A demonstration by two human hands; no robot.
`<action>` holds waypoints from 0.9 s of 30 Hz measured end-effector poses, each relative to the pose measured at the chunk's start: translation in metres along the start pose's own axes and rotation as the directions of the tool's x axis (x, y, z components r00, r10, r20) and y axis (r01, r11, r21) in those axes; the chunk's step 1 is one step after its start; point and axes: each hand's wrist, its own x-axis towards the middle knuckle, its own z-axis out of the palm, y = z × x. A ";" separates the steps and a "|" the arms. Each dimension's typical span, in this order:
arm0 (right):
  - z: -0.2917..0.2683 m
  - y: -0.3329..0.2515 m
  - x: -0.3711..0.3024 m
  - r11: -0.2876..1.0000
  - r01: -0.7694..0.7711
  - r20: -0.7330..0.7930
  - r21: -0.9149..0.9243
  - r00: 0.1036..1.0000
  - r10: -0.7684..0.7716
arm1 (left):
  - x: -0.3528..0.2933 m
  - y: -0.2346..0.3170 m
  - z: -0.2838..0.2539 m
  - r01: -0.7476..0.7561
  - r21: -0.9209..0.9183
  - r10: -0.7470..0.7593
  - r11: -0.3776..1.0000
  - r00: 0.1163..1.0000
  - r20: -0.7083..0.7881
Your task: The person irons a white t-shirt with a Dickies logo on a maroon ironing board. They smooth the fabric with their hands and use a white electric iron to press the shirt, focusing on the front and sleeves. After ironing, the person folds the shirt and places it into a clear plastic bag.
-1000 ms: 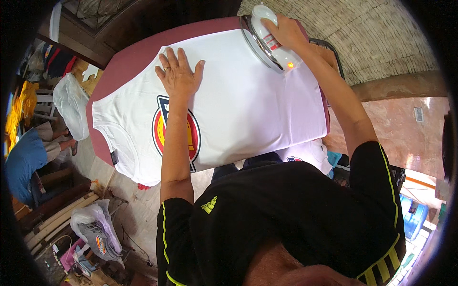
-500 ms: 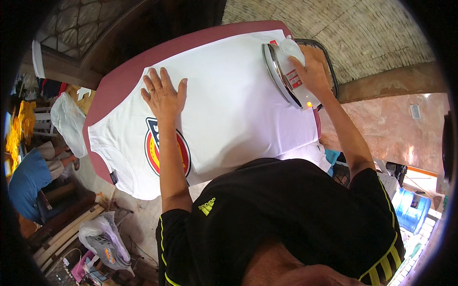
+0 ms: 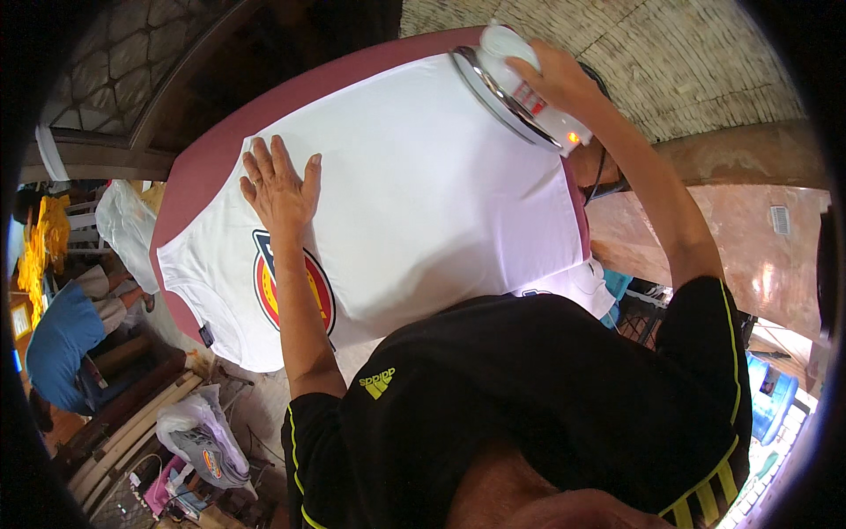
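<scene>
A white sleeveless shirt (image 3: pixel 405 185) lies spread over a maroon ironing board (image 3: pixel 207 159). On its left part is a round red, yellow and dark printed emblem (image 3: pixel 322 291), partly hidden by my left forearm. My left hand (image 3: pixel 280 189) rests flat on the cloth just beyond the emblem, its fingers stretched out. At the far right end, my right hand (image 3: pixel 560 79) is wrapped round the handle of a white steam iron (image 3: pixel 529 93). The iron's silvery soleplate edge faces left, and an orange light glows at its heel. The iron is at the shirt's far right corner.
A person in a blue top (image 3: pixel 66 344) bends at the left. Below them are wooden planks (image 3: pixel 132 432) and a plastic bag with grey cloth (image 3: pixel 207 445). A blue water jug (image 3: pixel 771 397) stands at the lower right. A textured wall (image 3: pixel 670 66) borders the far right.
My right hand has moved the iron a little away from me and to the left, toward the shirt's far edge. The left hand stays flat on the shirt.
</scene>
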 end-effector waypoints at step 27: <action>-0.019 0.002 0.039 0.967 -0.143 0.125 0.213 0.985 0.119 | 0.001 -0.001 0.000 -0.014 0.060 0.014 0.998 1.000 0.003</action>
